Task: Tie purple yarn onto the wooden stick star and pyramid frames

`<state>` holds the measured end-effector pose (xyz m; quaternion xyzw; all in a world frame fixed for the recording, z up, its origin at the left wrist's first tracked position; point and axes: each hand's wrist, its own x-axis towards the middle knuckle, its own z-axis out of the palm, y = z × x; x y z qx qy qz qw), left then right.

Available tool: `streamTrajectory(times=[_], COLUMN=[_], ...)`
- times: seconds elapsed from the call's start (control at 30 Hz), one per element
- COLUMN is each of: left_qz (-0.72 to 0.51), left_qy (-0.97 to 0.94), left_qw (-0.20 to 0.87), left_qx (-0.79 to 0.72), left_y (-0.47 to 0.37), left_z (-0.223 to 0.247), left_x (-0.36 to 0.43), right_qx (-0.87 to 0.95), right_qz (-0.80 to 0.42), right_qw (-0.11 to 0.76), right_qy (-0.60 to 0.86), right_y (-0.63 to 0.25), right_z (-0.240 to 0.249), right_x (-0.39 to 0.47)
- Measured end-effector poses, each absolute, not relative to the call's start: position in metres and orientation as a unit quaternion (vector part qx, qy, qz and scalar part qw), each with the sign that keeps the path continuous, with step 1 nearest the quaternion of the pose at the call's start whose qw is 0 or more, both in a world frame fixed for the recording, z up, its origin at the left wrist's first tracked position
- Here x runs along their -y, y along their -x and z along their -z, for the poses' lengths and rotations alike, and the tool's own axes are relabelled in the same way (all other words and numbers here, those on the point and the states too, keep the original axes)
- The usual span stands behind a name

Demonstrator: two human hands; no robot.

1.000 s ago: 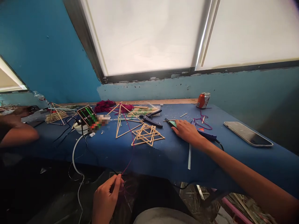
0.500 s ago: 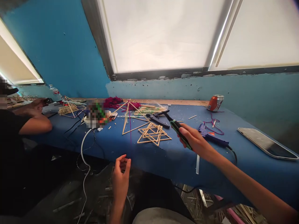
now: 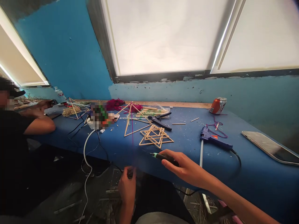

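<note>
Judging from the head view, the work looked partly done: one upright stick pyramid [image 3: 133, 119] stood behind a flat stack of stick triangles [image 3: 156, 137], and a red thread [image 3: 132, 137] ran from the pyramid down to the left hand [image 3: 128, 188], pinched on it below the triangles. The right hand [image 3: 181, 166], in front of the triangles, gripped one green-tipped tool [image 3: 163, 157]. One glue gun [image 3: 213, 139], one can [image 3: 218, 105], one phone [image 3: 271, 147] lay right of the triangles; loose sticks stayed uncounted.
</note>
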<state>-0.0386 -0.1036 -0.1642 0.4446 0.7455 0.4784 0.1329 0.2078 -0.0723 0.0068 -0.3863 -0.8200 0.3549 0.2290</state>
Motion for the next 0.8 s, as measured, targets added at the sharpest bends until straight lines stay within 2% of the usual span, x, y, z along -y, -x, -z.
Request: streamTrajectory(times=[0.17,0.33,0.43,0.5,0.53,0.7,0.8], left_qz=[-0.486,-0.53,-0.561,-0.541,-0.533,-0.542,-0.554], left_qy=[-0.473,-0.486,-0.466,-0.471,-0.475,-0.489,-0.512], left_qw=[0.133,0.132,0.266,0.389,0.416,0.406,0.356], left_qx=[-0.723,-0.683,-0.631,-0.578,-0.563,-0.55,-0.551], left_y=[0.049,0.053,0.046,0.039,0.035,0.03,0.032], left_z=[0.171,0.146,0.121,0.106,0.1,0.073,0.059], left_x=[0.114,0.14,0.133,0.119,0.111,0.095,0.11], right_qx=[0.826,0.826,0.835,0.844,0.847,0.848,0.854], right_qz=[-0.364,-0.371,-0.361,-0.357,-0.357,-0.367,-0.38], right_qw=[0.203,0.197,0.19,0.189,0.191,0.205,0.212], right_qy=[0.379,0.377,0.369,0.354,0.346,0.324,0.285], right_y=[-0.201,-0.196,-0.188,-0.18,-0.175,-0.159,-0.156], right_z=[0.0,-0.002,-0.006,-0.01,-0.012,-0.017,-0.019], right_x=[0.076,0.076,0.075,0.072,0.07,0.055,0.052])
